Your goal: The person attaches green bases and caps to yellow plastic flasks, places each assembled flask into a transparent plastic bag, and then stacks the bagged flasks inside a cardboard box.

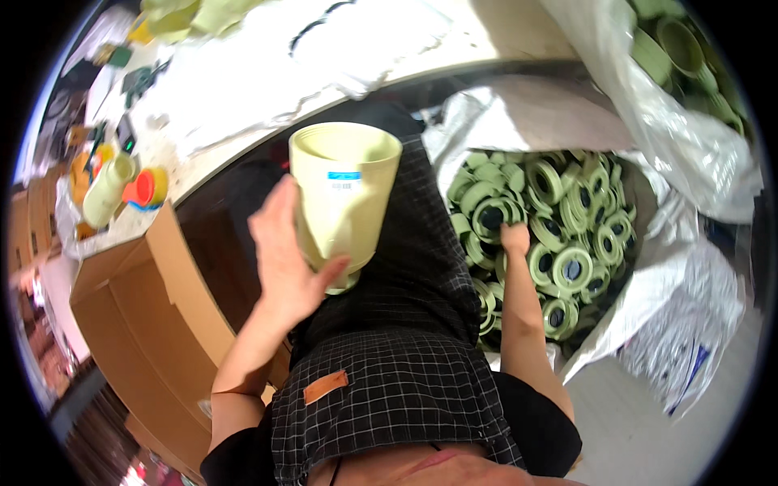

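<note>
My left hand [284, 259] is wrapped round a pale yellow-green tapered cup [348, 190], its thumb across the lower front. The cup stands wide mouth up above my lap, with a small blue-and-white label on its side and a narrower foot below. To the right, my right hand [515, 236] reaches into an open white sack [519, 113] full of green round, ring-shaped parts [571, 271], many with dark centres. Its fingers are curled at the edge of one green ring-shaped part [490, 219]; the fingertips are partly hidden.
An open cardboard box [154, 332] stands at my left. White sheeting [267, 73] covers the worktable ahead. On the table's left lie another pale green cup [107, 194] and a yellow-and-orange roll [150, 186]. A clear plastic bag [648, 105] with more green parts is at the upper right.
</note>
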### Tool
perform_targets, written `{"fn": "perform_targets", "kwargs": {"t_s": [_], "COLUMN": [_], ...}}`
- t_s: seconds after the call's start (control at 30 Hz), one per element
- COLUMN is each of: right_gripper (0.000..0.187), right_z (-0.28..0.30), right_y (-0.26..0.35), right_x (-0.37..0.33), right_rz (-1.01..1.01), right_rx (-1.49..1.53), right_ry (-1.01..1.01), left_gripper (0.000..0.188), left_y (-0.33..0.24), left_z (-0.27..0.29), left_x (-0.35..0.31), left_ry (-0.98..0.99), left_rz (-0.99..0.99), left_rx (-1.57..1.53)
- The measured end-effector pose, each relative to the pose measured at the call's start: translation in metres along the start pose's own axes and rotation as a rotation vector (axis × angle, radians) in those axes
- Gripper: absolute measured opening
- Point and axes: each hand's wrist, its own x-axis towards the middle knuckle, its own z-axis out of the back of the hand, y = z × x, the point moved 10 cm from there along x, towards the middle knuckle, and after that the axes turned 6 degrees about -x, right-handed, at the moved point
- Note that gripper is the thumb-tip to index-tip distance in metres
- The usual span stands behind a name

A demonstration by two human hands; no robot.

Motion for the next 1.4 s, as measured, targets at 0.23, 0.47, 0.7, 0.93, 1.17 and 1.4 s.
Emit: {"fn": "perform_targets", "kwargs": {"t_s": [0.23, 0.47, 0.7, 0.93, 1.17, 1.4], "right_gripper": [0.020, 0.040, 0.057, 0.056, 0.058, 0.063], "right_z": [0.079, 0.277, 0.250, 0.240, 0.229, 0.230], "right_y": [0.028, 0.222, 0.312, 0.290, 0.313, 0.323], "right_x": [-0.018, -0.191, -0.349, -0.363, -0.331, -0.326], "right_rz": [0.333, 0.988, 1.842, 1.774, 1.269, 1.219], "right_rx": [0.747, 0.851, 0.357, 0.442, 0.291, 0.344], "right_ry": [0.000, -0.163, -0.103, -0.065, 0.073, 0.152], "left_gripper": [0.075, 0.039, 0.036, 0.045, 0.066, 0.054], "left_y": [0.042, 0.051, 0.063, 0.059, -0.026, -0.006], "left_z": [-0.019, -0.025, -0.020, -0.018, -0.049, -0.046], "left_x": [-0.026, -0.030, -0.054, -0.060, -0.082, -0.076], "left_ry": [-0.024, -0.012, -0.044, 0.014, 0.256, 0.251], "left_rz": [0.252, 0.058, 0.072, 0.054, 0.046, 0.108], "left_rx": [-0.268, -0.792, -0.955, -1.008, -0.447, -0.433]}}
